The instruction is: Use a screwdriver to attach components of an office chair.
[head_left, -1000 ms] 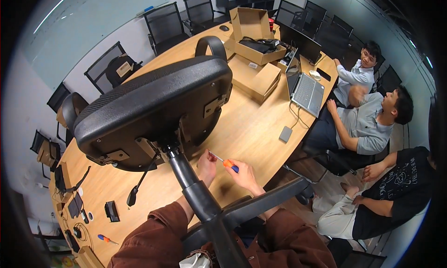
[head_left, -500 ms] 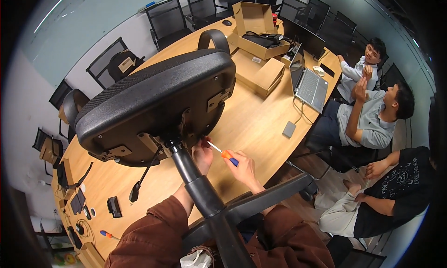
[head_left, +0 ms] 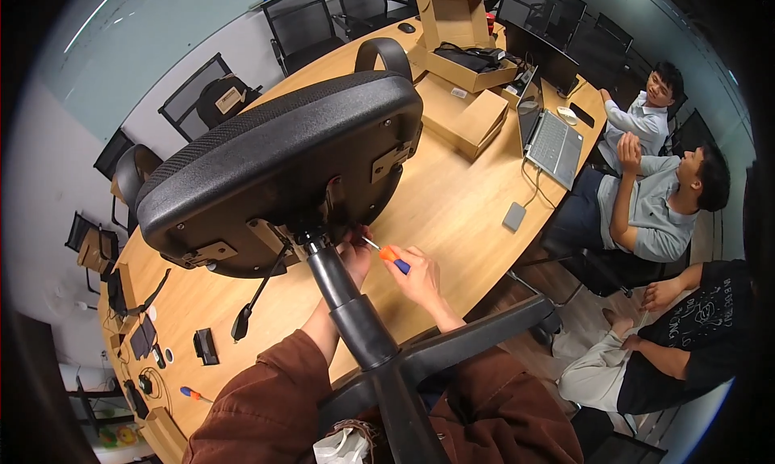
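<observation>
My right hand (head_left: 421,280) is wrapped tight around a small screwdriver (head_left: 386,254) with an orange and blue handle. Its thin metal tip points up toward ten o'clock, at the underside of the office chair seat (head_left: 282,169), which lies tipped over on the wooden table (head_left: 452,206). My left hand (head_left: 355,254) sits right beside the black gas post (head_left: 339,298), fingers curled near the tip — I cannot tell if it pinches a screw or just steadies the plate.

I think the trick is to keep the screwdriver straight in line with the screw and push gently while turning, so it does not slip.

The post and the chair's star legs (head_left: 452,343) crowd in at six o'clock, so my elbows have little room there. At three o'clock the table edge is close, and past it three people sit. Farther off at one o'clock are cardboard boxes (head_left: 460,113) and a laptop (head_left: 553,141) — well apart from my hands.
</observation>
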A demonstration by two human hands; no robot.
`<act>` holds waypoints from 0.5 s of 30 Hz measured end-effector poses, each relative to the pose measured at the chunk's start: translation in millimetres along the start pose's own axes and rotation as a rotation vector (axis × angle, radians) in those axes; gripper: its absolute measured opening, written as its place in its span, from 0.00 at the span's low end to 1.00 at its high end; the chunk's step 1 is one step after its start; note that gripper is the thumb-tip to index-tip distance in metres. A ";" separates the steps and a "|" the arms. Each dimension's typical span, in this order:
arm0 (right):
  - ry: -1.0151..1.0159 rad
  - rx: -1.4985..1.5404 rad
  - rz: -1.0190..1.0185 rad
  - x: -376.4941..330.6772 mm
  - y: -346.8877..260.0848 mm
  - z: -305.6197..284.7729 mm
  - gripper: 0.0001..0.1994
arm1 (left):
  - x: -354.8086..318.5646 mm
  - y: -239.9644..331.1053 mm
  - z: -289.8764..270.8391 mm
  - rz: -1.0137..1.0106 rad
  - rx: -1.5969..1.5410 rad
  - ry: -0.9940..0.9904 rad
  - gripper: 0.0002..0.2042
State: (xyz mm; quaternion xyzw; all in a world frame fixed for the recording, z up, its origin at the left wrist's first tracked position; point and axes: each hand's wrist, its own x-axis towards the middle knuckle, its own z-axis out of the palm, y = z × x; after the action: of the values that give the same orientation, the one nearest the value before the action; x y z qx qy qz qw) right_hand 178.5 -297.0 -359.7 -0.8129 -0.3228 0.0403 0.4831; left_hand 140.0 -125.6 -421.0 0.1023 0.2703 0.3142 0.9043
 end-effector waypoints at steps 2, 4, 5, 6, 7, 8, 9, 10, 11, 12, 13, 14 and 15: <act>-0.012 -0.047 0.002 0.7 -0.3 0.3 0.17 | -6.7 0.6 7.7 0.004 -0.041 -0.008 0.10; -0.017 -0.033 0.005 1.2 -0.5 0.7 0.16 | -15.6 2.3 15.5 0.013 -0.075 0.005 0.10; -0.012 -0.067 0.002 1.3 -0.6 1.0 0.16 | -20.3 2.7 18.8 0.015 -0.137 -0.045 0.09; -0.019 -0.045 0.007 1.6 -0.5 1.3 0.16 | -23.8 3.3 21.6 0.031 -0.204 -0.094 0.09; -0.006 -0.038 0.002 1.5 -0.5 1.6 0.16 | -25.8 3.8 23.5 0.015 -0.196 -0.096 0.09; 0.003 -0.053 -0.001 1.4 -0.3 1.8 0.16 | -26.0 4.0 24.2 0.027 -0.186 -0.060 0.09; 0.007 -0.030 -0.002 1.0 0.0 1.8 0.16 | -25.1 4.0 23.0 0.057 -0.189 -0.093 0.09; 0.001 -0.027 0.000 0.5 0.4 1.5 0.16 | -22.3 3.7 20.4 0.040 -0.173 -0.024 0.09; -0.005 -0.051 0.009 0.0 0.9 1.2 0.16 | -17.4 3.2 16.5 0.032 -0.166 -0.031 0.09; -0.003 -0.023 0.005 -0.5 1.3 0.6 0.16 | -11.4 2.3 11.2 0.033 -0.158 -0.066 0.09; -0.004 -0.024 0.004 -1.0 1.8 0.0 0.16 | -5.2 1.6 4.5 0.021 -0.155 -0.037 0.09; -0.001 -0.046 0.003 -1.4 2.2 -0.6 0.16 | 1.0 1.3 -2.9 0.022 -0.129 -0.073 0.08; -0.002 -0.024 0.007 -1.7 2.5 -1.2 0.16 | 7.0 0.9 -9.9 0.029 -0.098 -0.066 0.08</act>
State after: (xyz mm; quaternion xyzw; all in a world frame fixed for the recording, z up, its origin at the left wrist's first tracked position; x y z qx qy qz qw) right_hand 178.8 -299.7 -361.5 -0.8197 -0.3211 0.0391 0.4728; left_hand 138.7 -120.3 -431.9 0.0723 0.2232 0.3363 0.9121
